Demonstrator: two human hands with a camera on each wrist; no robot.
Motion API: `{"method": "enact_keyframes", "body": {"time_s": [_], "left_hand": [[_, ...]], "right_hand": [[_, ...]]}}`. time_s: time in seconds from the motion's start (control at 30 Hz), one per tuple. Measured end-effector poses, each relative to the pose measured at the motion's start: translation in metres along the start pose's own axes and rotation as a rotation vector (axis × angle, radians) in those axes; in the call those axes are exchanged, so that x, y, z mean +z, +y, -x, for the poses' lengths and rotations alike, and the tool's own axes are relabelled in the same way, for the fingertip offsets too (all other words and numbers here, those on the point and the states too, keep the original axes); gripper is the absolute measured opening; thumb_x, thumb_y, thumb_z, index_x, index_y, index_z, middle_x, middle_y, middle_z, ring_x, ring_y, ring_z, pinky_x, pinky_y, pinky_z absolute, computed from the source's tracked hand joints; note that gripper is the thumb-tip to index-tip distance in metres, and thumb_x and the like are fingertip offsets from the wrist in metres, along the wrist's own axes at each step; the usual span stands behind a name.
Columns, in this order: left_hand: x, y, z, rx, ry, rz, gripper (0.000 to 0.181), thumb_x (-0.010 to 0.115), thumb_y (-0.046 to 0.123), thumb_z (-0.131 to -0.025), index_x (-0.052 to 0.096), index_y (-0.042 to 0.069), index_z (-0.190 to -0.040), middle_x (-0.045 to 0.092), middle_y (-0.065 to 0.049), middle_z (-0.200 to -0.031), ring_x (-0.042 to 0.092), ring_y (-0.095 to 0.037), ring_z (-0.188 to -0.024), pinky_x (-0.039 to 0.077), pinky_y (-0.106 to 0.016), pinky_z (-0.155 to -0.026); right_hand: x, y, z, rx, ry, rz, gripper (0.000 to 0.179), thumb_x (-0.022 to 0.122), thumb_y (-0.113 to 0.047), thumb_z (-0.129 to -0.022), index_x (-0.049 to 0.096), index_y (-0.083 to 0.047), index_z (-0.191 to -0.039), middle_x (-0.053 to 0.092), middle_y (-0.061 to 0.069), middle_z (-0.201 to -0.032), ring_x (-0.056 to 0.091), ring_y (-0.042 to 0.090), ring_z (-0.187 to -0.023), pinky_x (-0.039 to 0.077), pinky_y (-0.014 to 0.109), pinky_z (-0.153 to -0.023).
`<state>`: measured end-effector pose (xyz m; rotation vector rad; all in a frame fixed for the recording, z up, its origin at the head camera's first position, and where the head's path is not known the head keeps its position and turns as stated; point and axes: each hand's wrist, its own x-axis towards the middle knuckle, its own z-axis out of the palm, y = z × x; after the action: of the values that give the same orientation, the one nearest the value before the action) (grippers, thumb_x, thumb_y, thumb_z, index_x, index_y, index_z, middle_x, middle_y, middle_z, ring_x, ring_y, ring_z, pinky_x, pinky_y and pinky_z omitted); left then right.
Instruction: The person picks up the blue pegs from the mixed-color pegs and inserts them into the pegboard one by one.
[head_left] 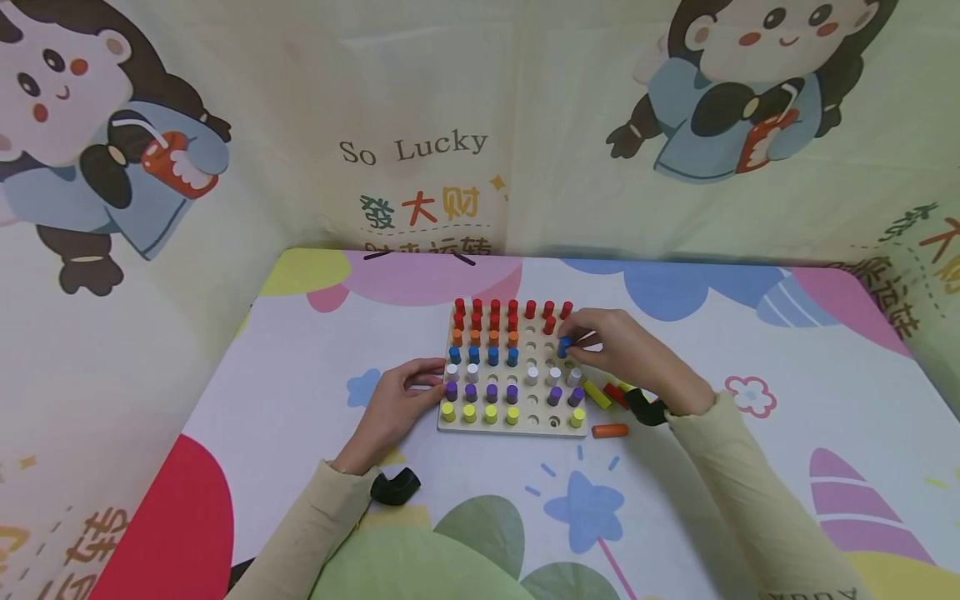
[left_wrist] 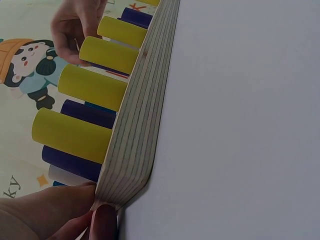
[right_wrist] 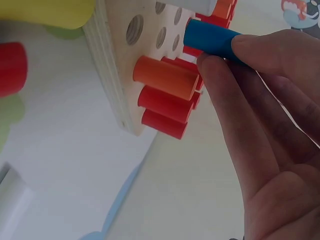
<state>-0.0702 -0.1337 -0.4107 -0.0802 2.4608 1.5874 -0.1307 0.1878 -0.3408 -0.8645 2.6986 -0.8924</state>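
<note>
A wooden pegboard (head_left: 542,408) lies on the table, with rows of red, orange, blue, white, purple and yellow pegs standing in its holes. My left hand (head_left: 392,408) holds the board at its left edge, thumb and fingertips at the corner in the left wrist view. Between thumb and fingers, my right hand (head_left: 626,346) pinches a blue peg (right_wrist: 209,39) over the board's right side. That peg is in line with the blue row. Beside it in the right wrist view stand an orange peg (right_wrist: 167,77) and a red peg (right_wrist: 164,104). Several bare holes (right_wrist: 135,30) show nearby.
Loose pegs lie right of the board: a yellow peg (head_left: 597,395), a red peg (head_left: 617,395) and an orange peg (head_left: 610,431), with another yellow one partly behind the right wrist. A printed cloth (head_left: 420,83) hangs behind the patterned table (head_left: 300,358).
</note>
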Motion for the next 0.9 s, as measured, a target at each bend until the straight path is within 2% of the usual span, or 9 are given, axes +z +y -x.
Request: {"method": "enact_keyframes", "body": {"time_s": [0.67,0.9], "left_hand": [[0.0,0.002,0.001,0.003,-0.001,0.003,0.04,0.07,0.02,-0.093,0.062,0.016,-0.132,0.067,-0.002,-0.119,0.062,-0.016,-0.105,0.055,-0.035,-0.093],[0.0,0.002,0.001,-0.006,0.001,-0.002,0.04,0.07,0.02,-0.093,0.062,0.016,-0.133,0.067,-0.002,-0.118,0.062,-0.017,-0.105,0.055,-0.035,-0.093]], "right_hand": [[0.006,-0.009,-0.012,0.031,-0.048,-0.01,0.024,0.075,0.0,-0.085,0.069,-0.001,-0.109,0.07,0.011,-0.108,0.07,0.028,-0.101,0.056,0.042,-0.09],[0.007,-0.012,-0.015,0.03,-0.071,-0.012,0.02,0.075,-0.001,-0.086,0.07,-0.004,-0.105,0.071,0.007,-0.103,0.07,0.025,-0.099,0.058,0.039,-0.088]]}}
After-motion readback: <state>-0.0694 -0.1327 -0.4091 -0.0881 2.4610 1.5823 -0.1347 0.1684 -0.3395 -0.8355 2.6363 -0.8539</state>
